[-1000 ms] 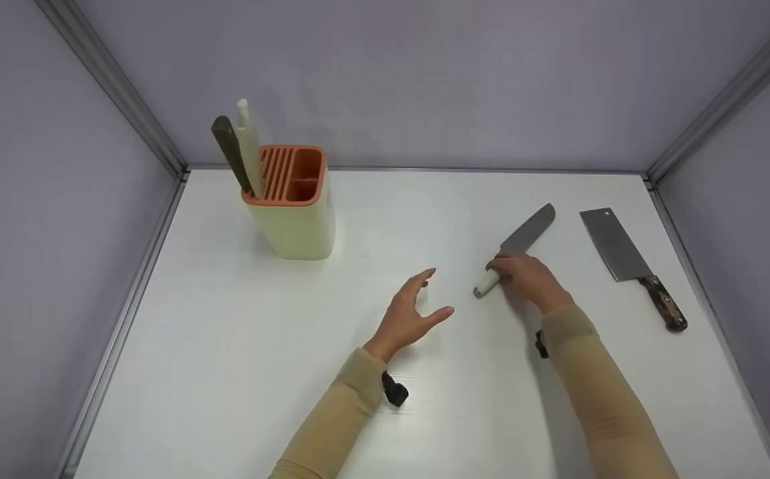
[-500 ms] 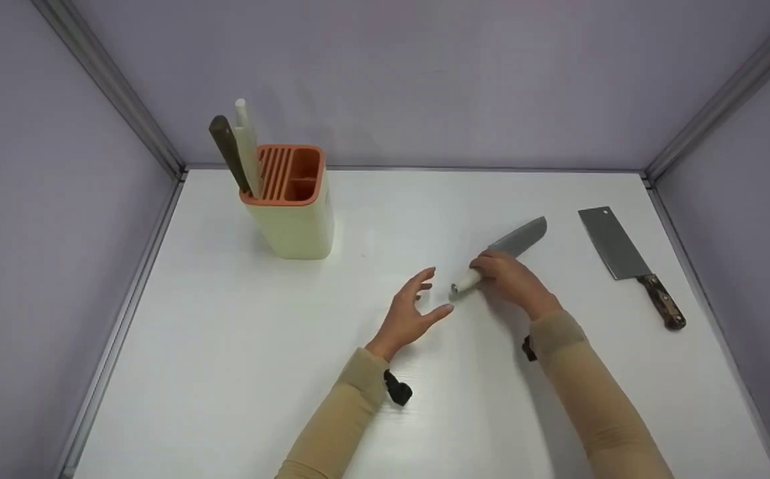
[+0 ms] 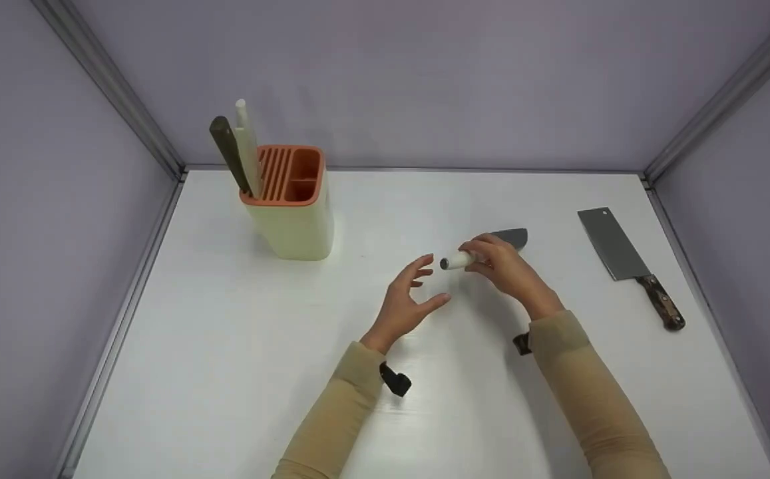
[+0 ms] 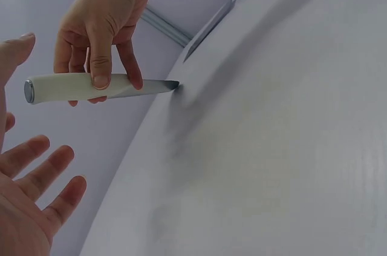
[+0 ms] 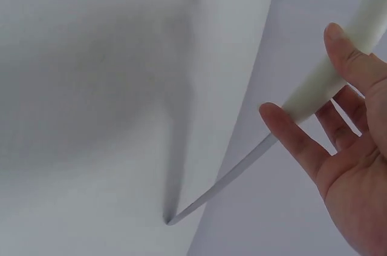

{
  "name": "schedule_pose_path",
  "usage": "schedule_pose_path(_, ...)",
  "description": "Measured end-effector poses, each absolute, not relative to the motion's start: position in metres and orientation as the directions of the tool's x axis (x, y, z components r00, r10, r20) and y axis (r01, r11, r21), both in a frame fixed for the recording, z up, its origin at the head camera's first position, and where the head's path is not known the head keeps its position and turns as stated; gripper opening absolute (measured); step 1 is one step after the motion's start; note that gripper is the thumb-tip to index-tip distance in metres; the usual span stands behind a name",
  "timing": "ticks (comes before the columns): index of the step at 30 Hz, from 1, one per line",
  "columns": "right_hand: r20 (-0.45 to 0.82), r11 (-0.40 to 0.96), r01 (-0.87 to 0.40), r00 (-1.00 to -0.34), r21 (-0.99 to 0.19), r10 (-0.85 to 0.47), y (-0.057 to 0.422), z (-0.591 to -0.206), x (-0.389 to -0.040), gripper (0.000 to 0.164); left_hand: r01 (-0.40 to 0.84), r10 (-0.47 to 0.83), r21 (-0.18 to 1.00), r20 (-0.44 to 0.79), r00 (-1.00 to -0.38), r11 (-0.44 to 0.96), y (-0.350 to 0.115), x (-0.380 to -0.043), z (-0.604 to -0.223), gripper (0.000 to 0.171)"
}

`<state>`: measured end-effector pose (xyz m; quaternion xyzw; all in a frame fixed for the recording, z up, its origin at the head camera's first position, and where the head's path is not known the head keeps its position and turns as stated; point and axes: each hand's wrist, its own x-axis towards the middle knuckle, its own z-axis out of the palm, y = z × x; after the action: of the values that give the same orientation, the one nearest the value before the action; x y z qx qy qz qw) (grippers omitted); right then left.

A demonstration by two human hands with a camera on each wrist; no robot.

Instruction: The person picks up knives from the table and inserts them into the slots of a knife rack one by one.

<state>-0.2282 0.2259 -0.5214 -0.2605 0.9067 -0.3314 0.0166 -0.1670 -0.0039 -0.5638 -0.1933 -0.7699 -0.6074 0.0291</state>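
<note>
A kitchen knife (image 3: 510,236) with a white handle and grey blade is held by my right hand (image 3: 506,269), its fingers and thumb pinching the handle near the blade. In the left wrist view the knife's handle (image 4: 63,88) is raised off the table, and the blade tip is at or close to the surface. The handle end points left, toward my left hand (image 3: 403,306). That hand has its fingers and thumb spread with nothing between them, just short of the handle end. In the right wrist view, the thumb and fingers of my right hand (image 5: 357,171) surround the handle.
At the back left stands a cream knife block (image 3: 298,233) with an orange slotted top. A dark-handled knife (image 3: 228,152) and a white-handled one (image 3: 247,153) stick out of its left side. To the right lies a cleaver (image 3: 614,243) with a brown handle. Pale walls enclose the white table (image 3: 225,372).
My right hand has moved left and lifted the knife's handle off the table, turning the knife toward level in the head view. My left hand has shifted slightly upward in that view.
</note>
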Motion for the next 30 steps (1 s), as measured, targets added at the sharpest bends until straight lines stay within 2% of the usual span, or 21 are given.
schedule_pose_path(7, 0.227, 0.542, -0.493, -0.845, -0.680, -0.484, 0.214, -0.500, -0.224, 0.035, 0.393, 0.237, 0.903, 0.349, -0.907, 0.175, -0.005, -0.171, -0.539, 0.065)
schedule_pose_path(17, 0.344, 0.385, -0.531, -0.821, -0.755, -0.456, 0.198, -0.476, -0.218, 0.036, 0.524, 0.167, 0.838, 0.500, -0.850, 0.156, -0.009, -0.185, -0.494, 0.053)
schedule_pose_path(24, 0.317, 0.303, -0.457, -0.854, -0.837, -0.412, 0.186, -0.463, -0.213, 0.040, 0.567, 0.137, 0.815, 0.552, -0.823, 0.119, -0.012, -0.192, -0.471, 0.047)
schedule_pose_path(30, 0.307, 0.286, -0.425, -0.874, -0.859, -0.375, 0.175, -0.455, -0.205, 0.042, 0.588, 0.128, 0.795, 0.574, -0.809, 0.151, -0.009, -0.195, -0.455, 0.042)
